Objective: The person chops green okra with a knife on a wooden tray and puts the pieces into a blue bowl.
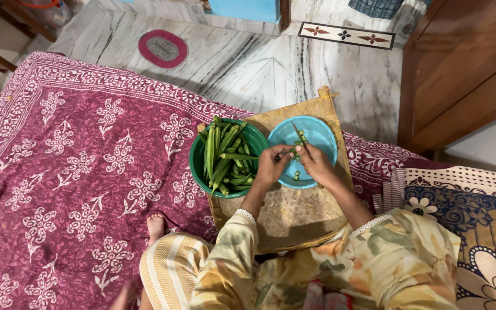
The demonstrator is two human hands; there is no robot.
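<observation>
Maroon patterned bedspread (76,149) under woven tray (294,212). On tray: green bowl (197,163) full of okra pods (225,158), blue bowl (320,138) beside it. Left hand (272,166) pinches one okra (297,146) over blue bowl; right hand (317,163) grips knife (298,133) against it. Cut pieces (297,175) in blue bowl.

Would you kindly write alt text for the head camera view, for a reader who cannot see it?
A seated person's left hand and right hand cut an okra pod with a knife over a light blue bowl. Beside it, a green bowl holds whole okra pods; both bowls sit on a woven tray on a maroon floral cloth.
</observation>
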